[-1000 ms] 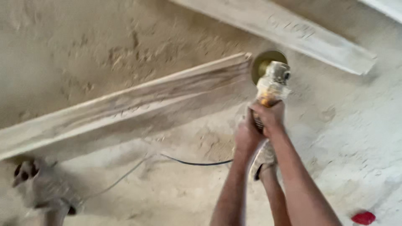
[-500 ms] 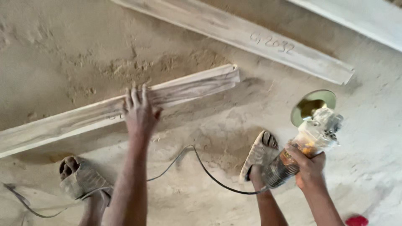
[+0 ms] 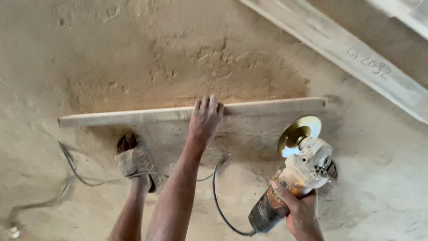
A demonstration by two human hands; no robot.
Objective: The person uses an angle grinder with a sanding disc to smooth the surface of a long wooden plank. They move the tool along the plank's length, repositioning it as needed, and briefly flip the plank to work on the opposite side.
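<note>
- The left hand lies fingers-down over the top edge of the narrow wooden board, closed on it near its middle.
- The board stands on its edge on the dusty ground (thick with sawdust), running from about 9 o'clock to 3 o'clock across the view.
- The right hand, at roughly 5 o'clock, is wrapped tight around the body of the angle grinder.
- The grinder's yellow disc points toward 12 o'clock, just below the board's right end and apart from it.
- A black cord curls from the grinder's tail toward the left forearm.
- A sandalled foot stands just below the board at 8 o'clock.
- A broader pale plank lies slanting at 2 o'clock.
</note>
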